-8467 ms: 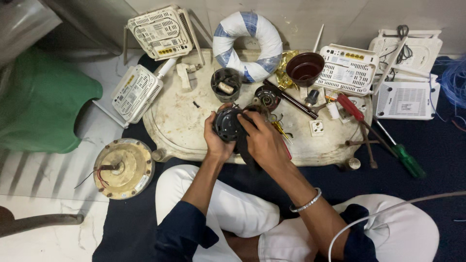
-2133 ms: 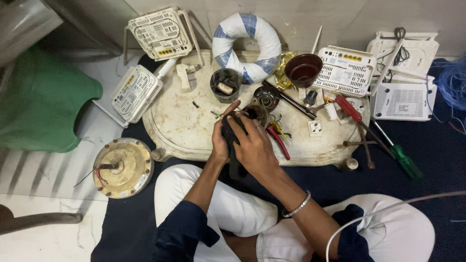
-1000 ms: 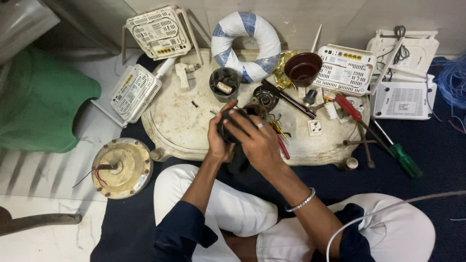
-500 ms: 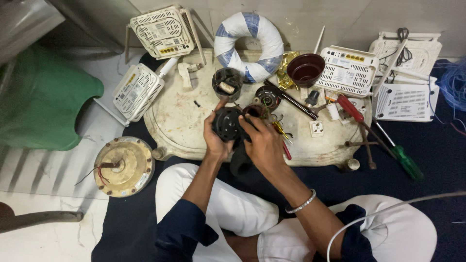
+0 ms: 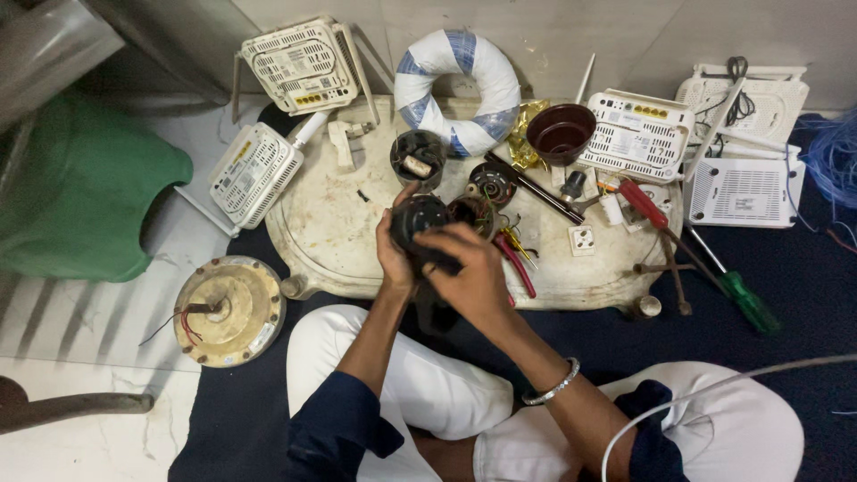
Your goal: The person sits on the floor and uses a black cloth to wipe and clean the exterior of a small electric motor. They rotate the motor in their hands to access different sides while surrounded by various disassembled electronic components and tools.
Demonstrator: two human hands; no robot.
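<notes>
Currently a round black part (image 5: 420, 219) is being gripped by the left hand (image 5: 393, 259) from its left, while the right hand (image 5: 469, 272) is being clasped over its near side, above the bench (image 5: 330, 223).

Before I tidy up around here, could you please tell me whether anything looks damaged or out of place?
Yes. The round cream fan motor housing lies on the floor left of the low white table, with loose red and black wires sticking out. The green-handled screwdriver lies off the table on the dark mat. Both hands hold a round black motor part.
</notes>
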